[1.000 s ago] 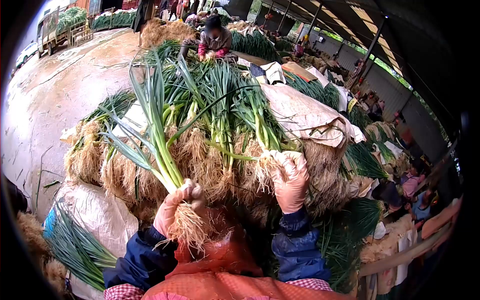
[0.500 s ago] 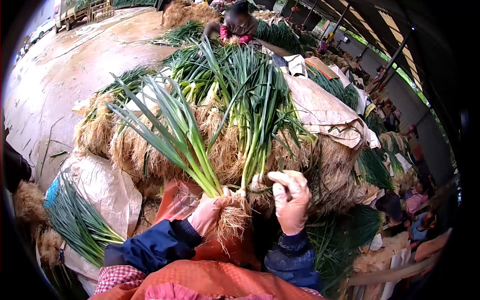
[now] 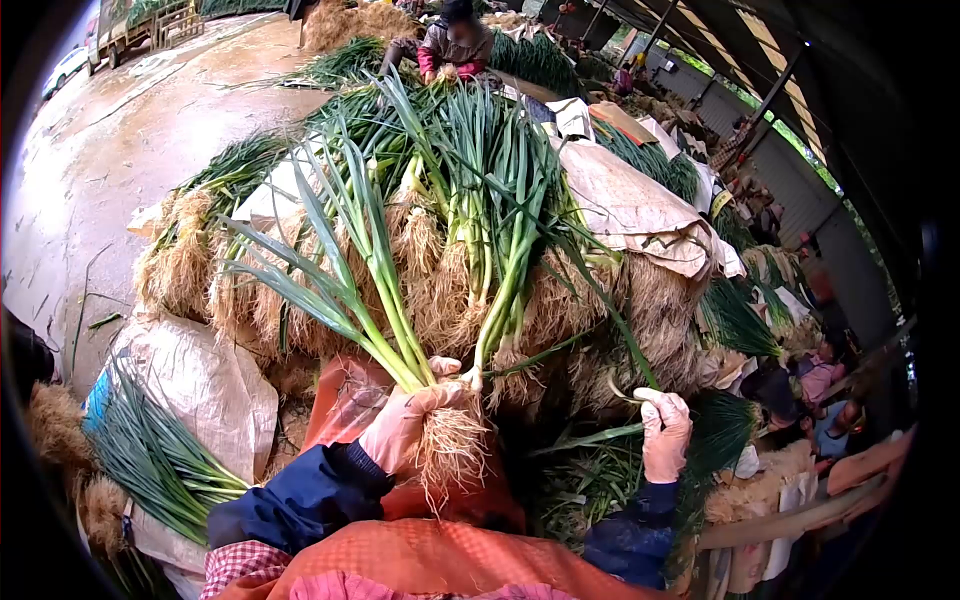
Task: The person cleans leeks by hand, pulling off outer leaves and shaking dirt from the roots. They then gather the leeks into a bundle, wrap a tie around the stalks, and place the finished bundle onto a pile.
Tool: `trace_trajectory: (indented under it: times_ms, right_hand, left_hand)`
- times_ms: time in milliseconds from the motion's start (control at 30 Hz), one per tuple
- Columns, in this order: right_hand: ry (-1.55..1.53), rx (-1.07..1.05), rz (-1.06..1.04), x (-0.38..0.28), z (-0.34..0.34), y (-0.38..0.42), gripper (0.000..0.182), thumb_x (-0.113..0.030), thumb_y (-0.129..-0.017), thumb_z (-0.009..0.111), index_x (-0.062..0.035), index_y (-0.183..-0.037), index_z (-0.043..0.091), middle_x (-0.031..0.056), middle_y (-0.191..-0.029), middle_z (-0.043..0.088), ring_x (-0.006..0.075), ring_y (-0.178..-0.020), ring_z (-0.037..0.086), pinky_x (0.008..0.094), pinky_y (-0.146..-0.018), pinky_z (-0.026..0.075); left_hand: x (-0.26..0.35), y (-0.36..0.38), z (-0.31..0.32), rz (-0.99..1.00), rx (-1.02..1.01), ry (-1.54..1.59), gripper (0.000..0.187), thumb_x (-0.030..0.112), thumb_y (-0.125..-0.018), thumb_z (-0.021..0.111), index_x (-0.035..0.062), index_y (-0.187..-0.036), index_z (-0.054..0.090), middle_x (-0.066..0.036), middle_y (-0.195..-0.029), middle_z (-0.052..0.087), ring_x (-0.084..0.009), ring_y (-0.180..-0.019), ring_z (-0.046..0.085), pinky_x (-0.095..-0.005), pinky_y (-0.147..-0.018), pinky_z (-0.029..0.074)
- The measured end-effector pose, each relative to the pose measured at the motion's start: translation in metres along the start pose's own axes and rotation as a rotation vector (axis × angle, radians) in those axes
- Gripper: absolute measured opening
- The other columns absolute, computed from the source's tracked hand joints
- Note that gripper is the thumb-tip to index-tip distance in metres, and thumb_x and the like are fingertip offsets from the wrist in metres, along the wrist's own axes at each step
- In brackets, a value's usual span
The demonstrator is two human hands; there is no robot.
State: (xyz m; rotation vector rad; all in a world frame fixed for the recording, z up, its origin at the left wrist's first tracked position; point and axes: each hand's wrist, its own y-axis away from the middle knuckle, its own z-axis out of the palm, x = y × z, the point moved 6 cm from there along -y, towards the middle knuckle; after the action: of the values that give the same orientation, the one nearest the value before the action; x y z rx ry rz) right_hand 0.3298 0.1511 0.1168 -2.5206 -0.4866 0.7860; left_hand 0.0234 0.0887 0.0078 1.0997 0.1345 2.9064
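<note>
My left hand [image 3: 405,425] is closed around the lower stalks of a few green onions [image 3: 385,325]. Their long leaves fan up and away to the left, and pale stringy roots [image 3: 450,445] hang below my fingers. Another stalk [image 3: 505,300] leans right, its base close to my left fingertips. Out to the right, my right hand [image 3: 667,440] pinches a loose green onion leaf [image 3: 625,335] that trails up and to the left. A pale curled strip sticks out by the same fingertips.
A heap of green onions with root clumps [image 3: 665,320] rises ahead, partly under a pale sheet [image 3: 625,205]. More green onions [image 3: 160,450] lie on a sack [image 3: 225,385] at left. Stripped leaves [image 3: 590,495] litter the ground at right. Another person [image 3: 455,45] sits behind the heap.
My right hand has moved right and down, away from the bunch, drawing a leaf with it. My left hand keeps its hold, and the stalks have tilted slightly.
</note>
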Motion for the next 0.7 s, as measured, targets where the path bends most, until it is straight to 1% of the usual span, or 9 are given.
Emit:
trace_trajectory:
  times_ms: [100, 200, 300, 333, 367, 433, 500, 633, 700]
  right_hand:
    - [0.730, -0.277, 0.179, 0.050, -0.004, 0.045, 0.025, -0.008, -0.077, 0.065, -0.0059, -0.102, 0.067, 0.0111, -0.098, 0.064, 0.0263, -0.091, 0.058, 0.0323, -0.082, 0.045]
    - [-0.382, -0.330, 0.076, -0.018, 0.062, 0.011, 0.032, -0.015, -0.082, 0.063, -0.0026, -0.112, 0.062, 0.0143, -0.101, 0.063, 0.0205, -0.082, 0.059, 0.0304, -0.074, 0.049]
    - [-0.544, -0.339, -0.165, -0.074, 0.142, -0.033, 0.049, -0.029, -0.095, 0.049, 0.0064, -0.128, 0.040, 0.0100, -0.105, 0.059, 0.0135, -0.082, 0.055, 0.0279, -0.074, 0.047]
    - [-1.036, -0.649, 0.106, -0.071, 0.183, -0.035, 0.042, -0.023, -0.093, 0.054, 0.0047, -0.123, 0.044, 0.0101, -0.108, 0.059, 0.0141, -0.087, 0.056, 0.0287, -0.078, 0.047]
    - [-1.270, -0.564, 0.194, -0.073, 0.194, -0.036, 0.035, -0.013, -0.090, 0.058, 0.0029, -0.119, 0.048, 0.0084, -0.106, 0.059, 0.0140, -0.088, 0.055, 0.0285, -0.078, 0.046]
    - [-1.075, -0.580, 0.287, -0.095, 0.167, -0.041, 0.030, -0.006, -0.088, 0.058, 0.0017, -0.116, 0.051, 0.0073, -0.101, 0.059, 0.0147, -0.088, 0.055, 0.0276, -0.079, 0.045]
    - [-0.120, 0.186, -0.397, -0.109, 0.125, -0.055, 0.024, -0.012, -0.089, 0.058, 0.0017, -0.108, 0.054, 0.0105, -0.094, 0.058, 0.0190, -0.081, 0.057, 0.0305, -0.072, 0.047]
    - [-0.802, -0.465, -0.053, -0.096, 0.173, -0.036, 0.022, -0.016, -0.088, 0.061, 0.0019, -0.100, 0.055, 0.0076, -0.079, 0.060, 0.0125, -0.072, 0.055, 0.0275, -0.066, 0.046]
    - [-1.126, -0.433, 0.166, -0.103, 0.184, -0.024, 0.019, -0.010, -0.089, 0.059, 0.0034, -0.102, 0.055, 0.0021, -0.086, 0.059, 0.0081, -0.077, 0.053, 0.0231, -0.070, 0.045]
  left_hand:
    - [0.000, -0.001, 0.007, -0.080, 0.015, 0.015, 0.034, 0.015, -0.086, 0.060, -0.0010, -0.114, 0.048, -0.006, -0.099, 0.061, -0.0118, -0.091, 0.058, -0.0251, -0.086, 0.045]
    - [-0.012, 0.000, 0.017, -0.156, -0.130, -0.036, 0.036, 0.014, -0.084, 0.061, -0.0008, -0.114, 0.051, -0.004, -0.100, 0.060, -0.0088, -0.088, 0.056, -0.0239, -0.077, 0.049]
    - [-0.019, 0.013, 0.029, -0.290, -0.192, 0.212, 0.031, 0.014, -0.085, 0.061, 0.0000, -0.112, 0.054, -0.002, -0.092, 0.059, -0.0112, -0.082, 0.057, -0.0235, -0.073, 0.049]
    - [-0.020, 0.021, 0.023, -0.303, -0.123, 0.231, 0.032, 0.012, -0.085, 0.060, -0.0006, -0.114, 0.053, -0.003, -0.092, 0.060, -0.0124, -0.083, 0.059, -0.0250, -0.073, 0.051]
    - [-0.019, 0.026, 0.016, -0.303, -0.058, 0.247, 0.034, 0.011, -0.085, 0.060, -0.0012, -0.116, 0.052, -0.004, -0.093, 0.060, -0.0135, -0.084, 0.060, -0.0264, -0.073, 0.053]
    - [-0.016, 0.022, 0.003, -0.220, 0.013, 0.158, 0.035, 0.011, -0.086, 0.058, -0.0022, -0.118, 0.051, -0.006, -0.096, 0.061, -0.0150, -0.082, 0.062, -0.0277, -0.073, 0.054]
    - [-0.022, 0.021, -0.001, -0.303, -0.099, 0.274, 0.036, 0.011, -0.086, 0.059, -0.0022, -0.118, 0.050, -0.006, -0.100, 0.061, -0.0144, -0.087, 0.061, -0.0267, -0.074, 0.053]
    - [-0.034, 0.015, 0.008, -0.249, -0.019, 0.079, 0.027, 0.012, -0.085, 0.061, 0.0005, -0.109, 0.055, -0.005, -0.095, 0.062, -0.0113, -0.085, 0.060, -0.0240, -0.071, 0.051]
    - [-0.037, 0.017, 0.014, -0.204, 0.019, -0.070, 0.024, 0.012, -0.085, 0.060, 0.0001, -0.104, 0.055, -0.002, -0.089, 0.059, -0.0101, -0.078, 0.057, -0.0230, -0.069, 0.049]
